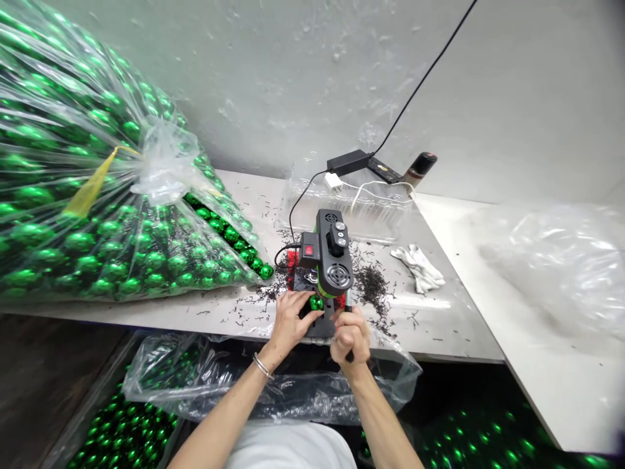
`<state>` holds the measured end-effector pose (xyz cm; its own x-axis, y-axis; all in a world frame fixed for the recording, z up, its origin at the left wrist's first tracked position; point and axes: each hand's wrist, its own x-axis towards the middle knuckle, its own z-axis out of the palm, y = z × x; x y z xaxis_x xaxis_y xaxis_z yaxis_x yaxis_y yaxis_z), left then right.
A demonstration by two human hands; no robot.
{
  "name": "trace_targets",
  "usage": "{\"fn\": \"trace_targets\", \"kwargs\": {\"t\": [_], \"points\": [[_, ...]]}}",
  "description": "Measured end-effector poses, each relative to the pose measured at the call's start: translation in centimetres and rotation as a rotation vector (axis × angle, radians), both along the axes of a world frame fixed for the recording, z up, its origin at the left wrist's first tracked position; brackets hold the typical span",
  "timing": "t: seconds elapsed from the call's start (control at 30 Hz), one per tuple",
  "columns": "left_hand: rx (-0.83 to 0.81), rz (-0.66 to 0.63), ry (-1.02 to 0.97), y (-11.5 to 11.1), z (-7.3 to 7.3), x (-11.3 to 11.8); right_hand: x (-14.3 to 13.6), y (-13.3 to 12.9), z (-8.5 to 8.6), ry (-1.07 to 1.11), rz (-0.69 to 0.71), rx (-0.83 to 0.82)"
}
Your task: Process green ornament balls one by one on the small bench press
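While the head camera looks down over a pale worktable, both bare hands work at the front of a small black machine that stands near the table's front edge. The left hand, with a thin bracelet on its wrist, lies spread on the machine's base, its fingers touching a shiny green ball that sits under the machine's head. Whether those fingers pinch the ball or only steady it cannot be told. The right hand is curled into a fist around a dark handle just to the right of the ball; the hands are close together but not touching. A red switch shows on the machine's left side, and a black cable runs from it back to a power brick by the wall. Dark shavings lie scattered around the machine. To the left, a large clear bag full of green balls rests on the table. A pair of white gloves lies to the right of the machine, well apart from the hands. Below the table edge, another plastic bag holds more green balls, and crumpled clear plastic lies on the right of the table.
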<state>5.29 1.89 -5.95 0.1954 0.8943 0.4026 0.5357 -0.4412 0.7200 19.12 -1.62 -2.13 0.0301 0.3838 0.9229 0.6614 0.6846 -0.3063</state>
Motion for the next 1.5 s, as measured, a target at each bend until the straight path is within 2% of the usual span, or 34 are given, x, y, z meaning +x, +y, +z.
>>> {"fn": "trace_targets", "kwargs": {"t": [0.1,0.17,0.3,0.37,0.43,0.53,0.6,0.7,0.77,0.87,0.97,1.07,1.17,1.23,1.33,1.4,1.5], "points": [[0.000,-0.012,0.000,0.1,0.1,0.0,-0.1,-0.2,0.7,-0.031,0.000,-0.010],[0.003,-0.010,-0.008,0.3,0.1,0.1,-0.2,-0.5,2.0,-0.020,-0.010,-0.023],[0.013,-0.005,-0.036,-0.2,0.3,-0.1,-0.4,-1.3,6.9,0.095,-0.016,-0.151],[0.036,-0.036,-0.036,-1.4,0.4,-1.0,-0.5,-1.5,9.1,0.162,0.000,-0.250],[0.075,-0.102,0.003,-3.2,0.5,-2.3,-0.6,-1.5,10.4,0.185,0.010,-0.280],[0.129,-0.180,0.099,-5.1,0.8,-4.5,-0.9,-1.4,10.0,0.195,0.012,-0.241],[0.173,-0.109,0.152,-4.6,1.4,-5.5,-1.1,-1.3,9.0,0.208,0.010,-0.207],[0.214,0.155,0.288,-0.9,3.2,-6.4,-1.2,-1.4,8.1,0.223,0.009,-0.178],[0.162,0.271,0.454,2.2,4.6,-6.6,-1.2,-1.4,8.0,0.215,0.007,-0.180],[0.055,0.218,0.690,5.4,5.9,-6.7,-1.2,-1.5,8.1,0.185,-0.009,-0.186],[0.034,0.151,0.732,6.1,6.0,-7.1,-1.1,-1.5,8.1,0.169,-0.019,-0.183],[0.076,0.155,0.484,5.4,5.7,-7.9,-1.1,-1.4,8.0,0.169,-0.010,-0.169],[-0.023,0.179,-0.002,4.1,5.7,-8.7,-1.1,-1.4,7.8,0.172,-0.004,-0.161],[-0.223,0.168,-0.407,3.1,6.1,-8.7,-1.1,-1.3,7.7,0.183,0.000,-0.163],[-0.586,0.046,-0.922,1.5,6.4,-7.7,-1.2,-1.3,7.6,0.201,0.003,-0.161],[-0.787,-0.037,-1.108,0.7,6.2,-6.5,-1.2,-1.4,7.7,0.192,-0.007,-0.165],[-0.949,-0.098,-1.156,0.0,5.3,-4.6,-1.1,-1.5,8.0,0.159,-0.017,-0.177]]}}
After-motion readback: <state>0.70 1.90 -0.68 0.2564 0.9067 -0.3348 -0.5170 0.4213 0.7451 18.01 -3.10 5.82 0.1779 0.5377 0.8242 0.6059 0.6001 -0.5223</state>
